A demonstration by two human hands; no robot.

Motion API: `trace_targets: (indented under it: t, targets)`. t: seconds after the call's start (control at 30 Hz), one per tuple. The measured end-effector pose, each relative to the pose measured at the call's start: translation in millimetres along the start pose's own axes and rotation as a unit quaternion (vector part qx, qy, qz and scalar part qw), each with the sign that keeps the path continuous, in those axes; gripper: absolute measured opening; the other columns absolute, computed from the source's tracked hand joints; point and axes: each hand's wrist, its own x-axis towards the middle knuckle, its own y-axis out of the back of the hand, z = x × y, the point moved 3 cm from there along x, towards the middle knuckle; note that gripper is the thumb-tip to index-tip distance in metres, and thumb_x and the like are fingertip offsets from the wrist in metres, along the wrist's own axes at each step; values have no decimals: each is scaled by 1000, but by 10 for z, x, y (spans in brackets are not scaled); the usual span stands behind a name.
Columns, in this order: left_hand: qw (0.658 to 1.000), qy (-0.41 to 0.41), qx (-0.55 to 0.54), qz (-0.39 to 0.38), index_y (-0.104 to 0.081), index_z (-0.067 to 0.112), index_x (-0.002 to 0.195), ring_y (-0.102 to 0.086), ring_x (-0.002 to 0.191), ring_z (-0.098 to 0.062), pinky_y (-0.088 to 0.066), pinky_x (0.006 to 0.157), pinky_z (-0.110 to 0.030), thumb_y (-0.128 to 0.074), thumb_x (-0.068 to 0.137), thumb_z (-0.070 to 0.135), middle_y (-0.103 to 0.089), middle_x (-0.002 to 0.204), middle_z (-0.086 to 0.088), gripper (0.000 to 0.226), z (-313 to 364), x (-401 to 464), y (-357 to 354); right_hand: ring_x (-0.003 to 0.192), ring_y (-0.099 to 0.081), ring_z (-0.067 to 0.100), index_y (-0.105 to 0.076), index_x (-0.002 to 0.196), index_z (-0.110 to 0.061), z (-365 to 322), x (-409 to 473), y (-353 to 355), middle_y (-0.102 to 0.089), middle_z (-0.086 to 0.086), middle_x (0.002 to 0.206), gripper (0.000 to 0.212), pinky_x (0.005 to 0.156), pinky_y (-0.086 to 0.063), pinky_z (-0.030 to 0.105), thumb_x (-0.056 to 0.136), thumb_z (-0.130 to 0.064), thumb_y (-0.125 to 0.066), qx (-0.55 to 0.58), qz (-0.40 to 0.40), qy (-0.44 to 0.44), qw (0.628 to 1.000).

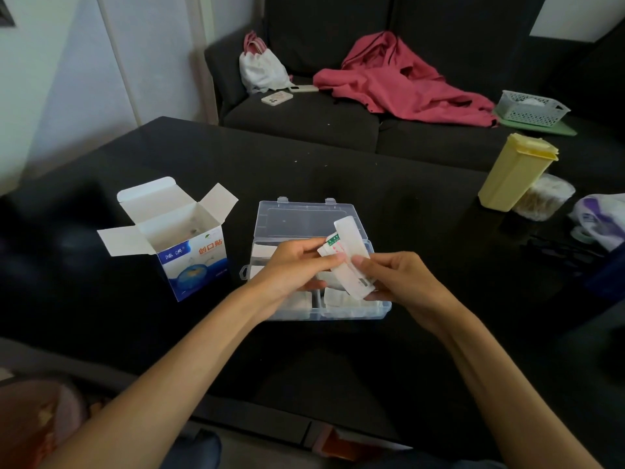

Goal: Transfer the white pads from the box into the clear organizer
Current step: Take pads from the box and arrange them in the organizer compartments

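Observation:
A blue and white cardboard box [189,255] stands open on the black table, left of centre, its flaps spread. The clear organizer [304,221] lies open at the centre, lid tipped back, with white pads [338,297] in its front compartments. Above it both hands hold a stack of white pads [350,262]. My left hand [297,265] pinches the stack's left side, where green and red print shows. My right hand [395,279] grips its lower right end.
A yellow lidded container [514,170] and a clear tub [544,198] stand at the table's right, with a plastic bag [598,218] beyond. The dark sofa behind holds a pink jacket [399,79], a white bag [260,69], two phones and a white basket [531,108].

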Motion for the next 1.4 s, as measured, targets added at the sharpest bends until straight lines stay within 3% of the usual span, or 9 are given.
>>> trace_targets:
  t: [0.17,0.3,0.43,0.6,0.8,1.0,1.2,1.3,1.4]
  targets:
    - [999,-5,42,34,-63,35,81,-66,74,1,-55,60,-16,-64,88,18,-70,78,16,19,-25,-16,66,82,-67,13,-68,96,-13,33,-28,5,-68,4,96,19,70,-56,25,92,-24,-52,27,-47,-55,997]
    - [991,-29,50,119,-62,32,83,-64,78,-3,-51,53,-11,-60,91,15,-66,86,12,19,-11,-20,200,77,-63,9,-60,100,-25,-13,-24,268,-66,-2,89,16,64,-48,17,87,-18,-62,-105,80,35,991]
    - [982,-43,27,182,-62,29,82,-64,78,-7,-55,60,-15,-61,90,14,-67,104,3,17,21,-13,324,71,-66,7,-62,88,-24,-5,-53,353,-68,-5,82,9,56,-48,12,82,-19,-66,-210,34,90,973]
    - [983,-36,15,178,-62,28,83,-66,81,-9,-55,59,-16,-62,89,13,-68,112,-3,16,4,-18,323,73,-61,0,-70,85,-27,45,3,234,-67,-12,88,7,69,-49,14,84,-21,-66,-288,-16,99,952]
    - [987,-32,1,154,-63,28,86,-67,87,-13,-55,57,-16,-63,89,15,-68,103,0,14,-10,-25,263,84,-50,7,-71,83,-33,115,87,89,-52,-14,91,7,77,-45,21,76,-35,-73,-446,29,100,889]
    - [994,-26,8,107,-67,19,104,-69,86,-9,-57,64,-19,-67,85,19,-72,98,2,19,-64,-19,143,78,-62,5,-63,98,-25,-64,39,63,-63,-10,88,23,59,-48,14,81,-40,-64,-146,94,119,978]
    - [996,-12,-24,89,-68,20,91,-67,78,-8,-54,60,-15,-73,80,13,-70,86,5,14,-92,-15,21,76,-63,3,-68,86,-22,28,64,103,-65,-11,84,8,56,-50,14,79,-23,-71,-6,134,77,988]
    - [995,-8,-29,94,-68,18,93,-65,81,-9,-55,60,-16,-71,81,12,-67,88,5,14,-96,-2,64,81,-63,4,-70,93,-21,52,25,232,-67,-9,89,13,66,-52,16,80,-22,-70,-92,167,134,972]
    - [993,-1,-34,112,-66,21,88,-64,76,-8,-53,56,-15,-69,84,11,-64,85,7,11,-102,1,113,84,-61,4,-73,95,-22,23,-74,236,-64,-13,90,16,73,-51,16,79,-21,-71,-265,178,251,914]
